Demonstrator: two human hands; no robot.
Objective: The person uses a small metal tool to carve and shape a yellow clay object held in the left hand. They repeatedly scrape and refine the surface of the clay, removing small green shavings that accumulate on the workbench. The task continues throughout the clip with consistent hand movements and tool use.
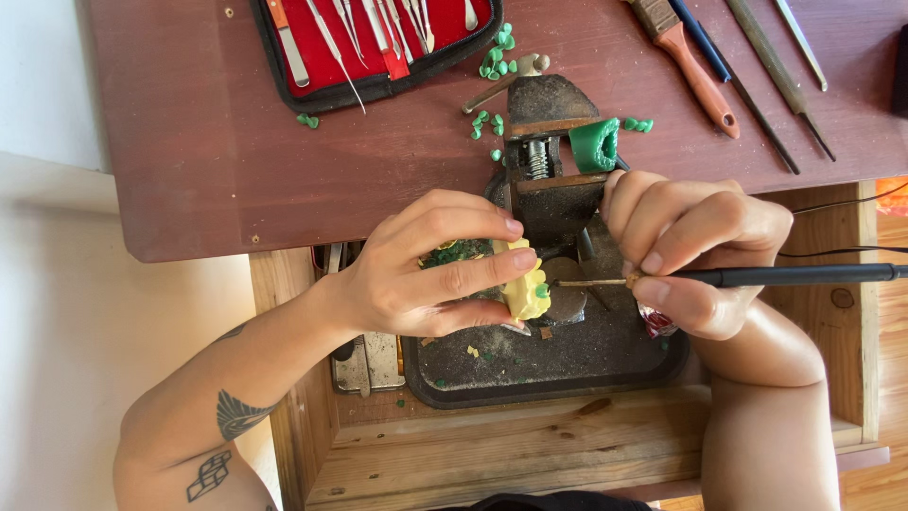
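Two bare hands work over a dark tray [605, 364] set in an open wooden drawer [530, 445] below the reddish table [218, 161].

Far left on the table, a red-lined tool case [378, 43] lies open with slim metal instruments in its loops. Just right of it, small green wax bits [496, 59] are scattered on the tabletop.

The left hand [426, 265] comes in from the lower left, its forearm tattooed. Its grip is closed on a pale yellow wax piece [523, 284]: thumb below, fingers curled over the top, so the piece stands out at the fingertips above the tray. A green speck sits on the piece's right edge.

At centre, a small dark bench vise [547, 151] is clamped to the table edge, with a green wax ring [596, 145] beside its jaws on the right.

The right hand [690, 241] has its grip closed on a thin black-handled tool [794, 275], pinched between thumb and forefinger. The handle runs off to the right; the fine metal tip points left and ends just beside the yellow piece, whether touching I cannot tell.

Farther right on the table lie several long files [757, 66], one with an orange handle.
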